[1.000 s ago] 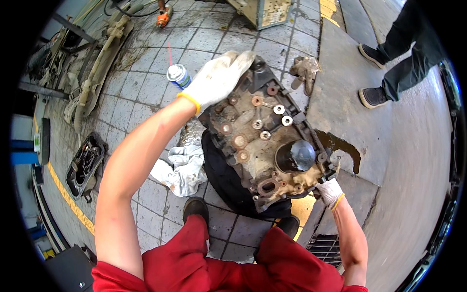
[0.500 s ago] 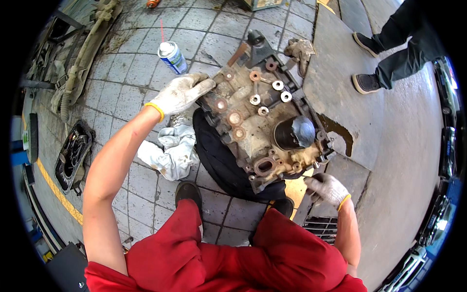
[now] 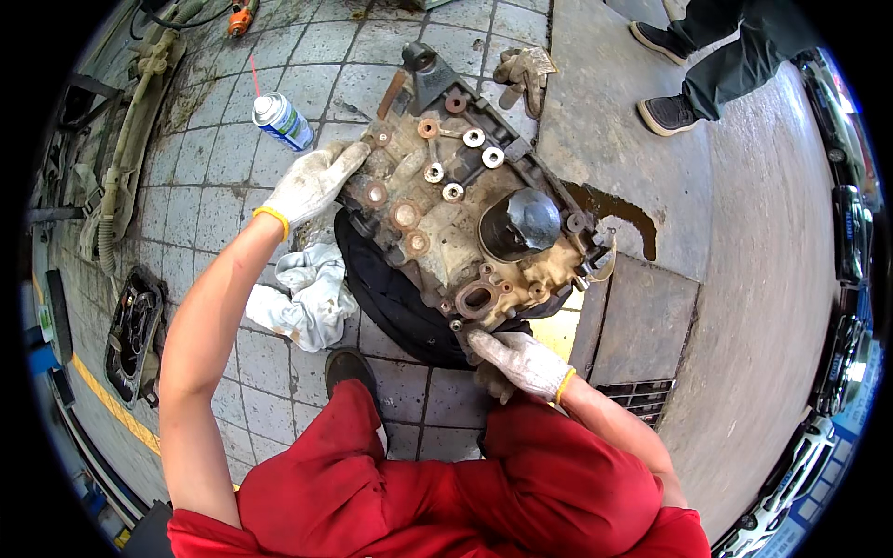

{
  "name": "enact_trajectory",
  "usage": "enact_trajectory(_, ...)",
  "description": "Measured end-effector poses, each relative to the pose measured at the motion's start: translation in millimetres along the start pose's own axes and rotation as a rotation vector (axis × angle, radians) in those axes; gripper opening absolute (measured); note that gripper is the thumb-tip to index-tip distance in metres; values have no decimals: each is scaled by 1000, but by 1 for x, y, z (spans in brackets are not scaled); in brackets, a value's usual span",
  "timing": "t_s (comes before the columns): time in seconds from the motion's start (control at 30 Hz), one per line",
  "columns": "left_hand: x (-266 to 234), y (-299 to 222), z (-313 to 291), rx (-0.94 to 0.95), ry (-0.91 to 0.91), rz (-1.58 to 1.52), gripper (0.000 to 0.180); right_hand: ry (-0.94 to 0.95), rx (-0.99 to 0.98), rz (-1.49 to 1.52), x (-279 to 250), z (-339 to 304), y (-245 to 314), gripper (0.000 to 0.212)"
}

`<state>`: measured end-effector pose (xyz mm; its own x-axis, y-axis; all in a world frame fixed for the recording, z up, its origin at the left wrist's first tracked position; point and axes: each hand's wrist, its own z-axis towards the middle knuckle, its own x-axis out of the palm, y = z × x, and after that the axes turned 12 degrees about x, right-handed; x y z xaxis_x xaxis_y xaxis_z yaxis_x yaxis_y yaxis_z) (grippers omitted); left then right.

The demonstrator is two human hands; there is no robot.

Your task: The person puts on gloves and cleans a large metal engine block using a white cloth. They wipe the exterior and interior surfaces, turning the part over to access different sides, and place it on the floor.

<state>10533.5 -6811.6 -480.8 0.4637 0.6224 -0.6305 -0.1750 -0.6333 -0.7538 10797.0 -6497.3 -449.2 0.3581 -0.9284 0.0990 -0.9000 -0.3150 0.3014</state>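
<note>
A dirty engine block (image 3: 446, 232) lies in front of me with a black oil filter (image 3: 535, 223) fitted to its face. My left hand (image 3: 307, 186), in a white knit glove, grips the block's left edge, thumb uppermost. At the corner closest to me, my gloved right hand (image 3: 526, 365) is closed around the casting; its fingertips are partly hidden beneath. Under the block is a black, rounded, soft-looking support (image 3: 395, 330). A white rag (image 3: 307, 299) lies on the floor beside it, below my left wrist. Beyond that hand stands a spray can (image 3: 284, 122) with a red straw.
An oil puddle (image 3: 628, 216) spreads right of the block. A soiled glove (image 3: 526, 78) lies past its far end. Further left are an oily engine part (image 3: 137, 335) and an orange tool (image 3: 240, 19). Another person's shoe (image 3: 668, 115) is at the far right, near a floor grate (image 3: 642, 400).
My right hand has come in from the right and taken hold of the block's near corner. My left hand stays on the left edge. The whole view has shifted.
</note>
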Motion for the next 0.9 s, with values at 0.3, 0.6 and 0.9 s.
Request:
enact_trajectory(0.3, 0, -6, -7, 34, -7, 38, 67, 20, 31, -4, 3, 10, 5, 79)
enact_trajectory(0.6, -4, -10, -5, 95, -43, 286, 60, -23, 5, -35, 1, 6, 6, 75)
enact_trajectory(0.9, -3, -18, -2, 193, -131, 374, 42, -628, -268, -231, -30, -26, -8, 55)
